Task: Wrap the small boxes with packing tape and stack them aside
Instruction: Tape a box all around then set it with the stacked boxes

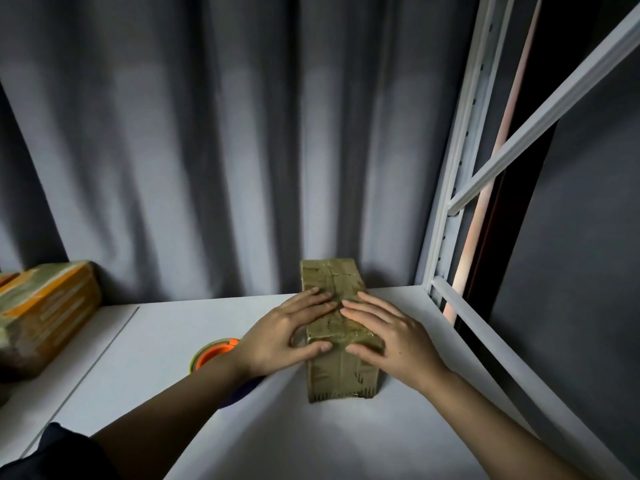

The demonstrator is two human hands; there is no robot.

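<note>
A: Pressing down, both of them. Your left hand (287,336) and right hand (382,337) lie flat, fingers straight and spread, on top of the small brown cardboard box sheathed in glossy clear tape (337,327); each thumb hooks over the near top edge. You are pinching nothing.

B: And where does the box sit?

A: It sits lengthwise on the white table (311,438), right of centre, far end near the grey pleated curtain (207,150). The orange-cored roll of tape (214,351) lies just beside your left wrist, partly hidden by it.

B: How will it handle when you lift it?

A: I judge it stiff and fairly light, but that tape skin looks slick. Take it by the two long sides, palms squeezing inward, not by the top.

B: Where does it go?

A: Probably onto the stack of tape-wrapped orange-striped parcels (45,313) at the far left, well apart from you. The white metal shelf frame (446,209) stands to the right.
</note>
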